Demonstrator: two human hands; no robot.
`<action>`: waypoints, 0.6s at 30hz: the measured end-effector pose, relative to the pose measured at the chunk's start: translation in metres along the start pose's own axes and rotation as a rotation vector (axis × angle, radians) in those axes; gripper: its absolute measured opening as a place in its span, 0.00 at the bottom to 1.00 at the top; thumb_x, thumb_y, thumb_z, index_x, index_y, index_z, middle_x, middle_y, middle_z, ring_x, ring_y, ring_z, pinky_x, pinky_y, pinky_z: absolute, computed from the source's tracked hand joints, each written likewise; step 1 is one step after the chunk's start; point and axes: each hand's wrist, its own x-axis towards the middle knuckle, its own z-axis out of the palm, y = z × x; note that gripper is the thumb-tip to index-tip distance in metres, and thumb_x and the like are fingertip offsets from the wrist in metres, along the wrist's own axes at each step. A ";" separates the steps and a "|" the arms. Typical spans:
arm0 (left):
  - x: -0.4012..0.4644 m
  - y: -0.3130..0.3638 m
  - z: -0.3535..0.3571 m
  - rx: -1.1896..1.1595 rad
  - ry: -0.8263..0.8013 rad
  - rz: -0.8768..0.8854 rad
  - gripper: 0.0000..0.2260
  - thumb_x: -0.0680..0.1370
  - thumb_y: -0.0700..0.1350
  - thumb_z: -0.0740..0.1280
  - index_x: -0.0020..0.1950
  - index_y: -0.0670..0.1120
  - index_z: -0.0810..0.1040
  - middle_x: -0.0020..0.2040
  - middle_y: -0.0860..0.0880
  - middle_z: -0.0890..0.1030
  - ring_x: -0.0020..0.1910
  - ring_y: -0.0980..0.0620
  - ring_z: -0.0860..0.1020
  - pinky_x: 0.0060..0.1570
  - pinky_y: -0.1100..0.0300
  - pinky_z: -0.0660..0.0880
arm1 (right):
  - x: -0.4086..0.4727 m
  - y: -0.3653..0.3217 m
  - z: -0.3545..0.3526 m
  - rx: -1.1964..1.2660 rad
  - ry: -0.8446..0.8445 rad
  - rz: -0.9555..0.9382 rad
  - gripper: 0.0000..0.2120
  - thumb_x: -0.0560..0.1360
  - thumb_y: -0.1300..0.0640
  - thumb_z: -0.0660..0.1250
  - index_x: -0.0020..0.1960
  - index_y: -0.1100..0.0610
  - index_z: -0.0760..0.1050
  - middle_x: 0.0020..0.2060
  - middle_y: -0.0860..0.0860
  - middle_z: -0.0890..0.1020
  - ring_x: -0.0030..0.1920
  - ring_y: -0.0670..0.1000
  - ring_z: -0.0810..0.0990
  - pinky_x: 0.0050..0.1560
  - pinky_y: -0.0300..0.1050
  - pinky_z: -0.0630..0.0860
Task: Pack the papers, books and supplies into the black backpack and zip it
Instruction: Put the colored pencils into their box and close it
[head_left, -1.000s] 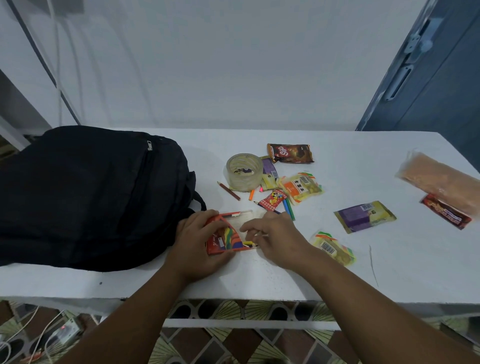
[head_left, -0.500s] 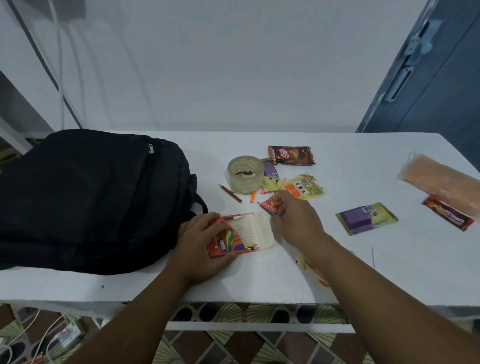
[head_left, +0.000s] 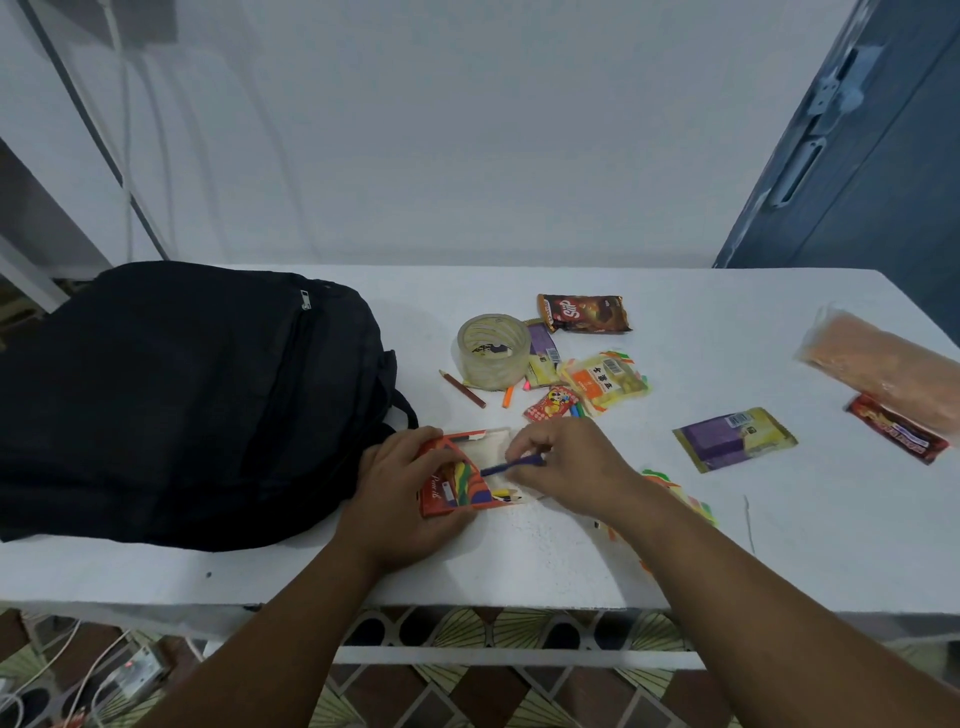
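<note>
Two hands are working at the near edge of the white surface (head_left: 519, 561), just right of the black backpack (head_left: 171, 400). Left hand (head_left: 400, 488) is gripping the red pencil box (head_left: 457, 480), fingers curled over its top edge and thumb under, holding it steady with its open end facing right. Right hand (head_left: 566, 462) is pinching a blue pencil (head_left: 511, 466) between thumb and fingertips, tip pointing into the box mouth; a few pencil tips are already showing inside.

Backpack is lying flat at left, its zipper pull (head_left: 305, 300) sitting at the far end; whether the main compartment is open cannot be told from here.

Loose supplies are still lying beyond the hands: a brown pencil (head_left: 462, 388), an orange pencil (head_left: 507, 397), more coloured ones partly hidden under a small red packet (head_left: 550, 404), and a tape roll (head_left: 493, 351). Snack packets are scattering rightward: a brown one (head_left: 584, 313), a yellow one (head_left: 608, 382), a purple one (head_left: 735, 439).

Judging the step in hand as refilling the pencil box, early in the packing. Next move is calling for sliding the blue pencil in lengthwise while the left grip is keeping the box mouth open, then reaching for the remaining loose pencils.
</note>
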 end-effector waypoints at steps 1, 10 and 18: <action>0.000 0.000 0.000 0.000 -0.001 -0.001 0.26 0.69 0.68 0.68 0.63 0.57 0.78 0.68 0.53 0.74 0.67 0.54 0.70 0.63 0.56 0.60 | -0.001 0.003 0.000 -0.067 -0.020 -0.030 0.04 0.70 0.54 0.79 0.43 0.51 0.85 0.39 0.43 0.81 0.43 0.46 0.79 0.44 0.44 0.77; 0.000 0.000 0.000 0.005 0.006 -0.009 0.27 0.69 0.69 0.68 0.63 0.57 0.79 0.68 0.53 0.74 0.68 0.53 0.70 0.64 0.55 0.60 | 0.000 0.013 0.017 -0.301 -0.006 -0.242 0.09 0.74 0.64 0.72 0.51 0.55 0.87 0.44 0.53 0.81 0.49 0.56 0.78 0.49 0.44 0.74; 0.000 -0.002 0.003 0.004 0.003 -0.023 0.27 0.68 0.67 0.69 0.63 0.56 0.79 0.68 0.53 0.74 0.68 0.53 0.70 0.64 0.55 0.61 | -0.001 0.004 0.027 -0.060 -0.059 -0.145 0.25 0.78 0.70 0.59 0.71 0.52 0.74 0.52 0.50 0.84 0.52 0.47 0.82 0.59 0.45 0.78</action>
